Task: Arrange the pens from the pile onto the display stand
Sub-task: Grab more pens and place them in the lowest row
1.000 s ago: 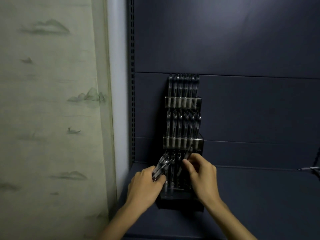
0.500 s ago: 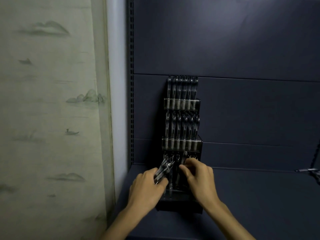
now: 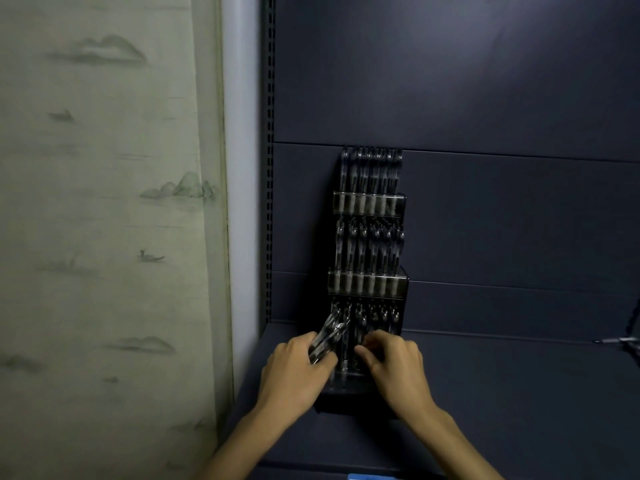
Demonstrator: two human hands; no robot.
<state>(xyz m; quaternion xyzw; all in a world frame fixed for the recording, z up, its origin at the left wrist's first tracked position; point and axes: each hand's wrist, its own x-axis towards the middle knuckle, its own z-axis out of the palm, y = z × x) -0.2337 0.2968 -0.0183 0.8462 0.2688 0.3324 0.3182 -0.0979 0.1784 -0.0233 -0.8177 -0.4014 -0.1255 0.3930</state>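
Presently small bundle of pens (image 3: 327, 341) gripped in left hand (image 3: 297, 372), fingers curled round barrels, tips angled up-right toward stand (image 3: 367, 282); right hand (image 3: 394, 365) held at bottom tier, fingers curled near pens already seated there; whether one is pinched cannot be told, light too dim; top and middle tiers seen full; bottom tier judged mostly filled, held bundle left to be slotted; stand set on dark shelf (image 3: 502, 393); pile not seen.
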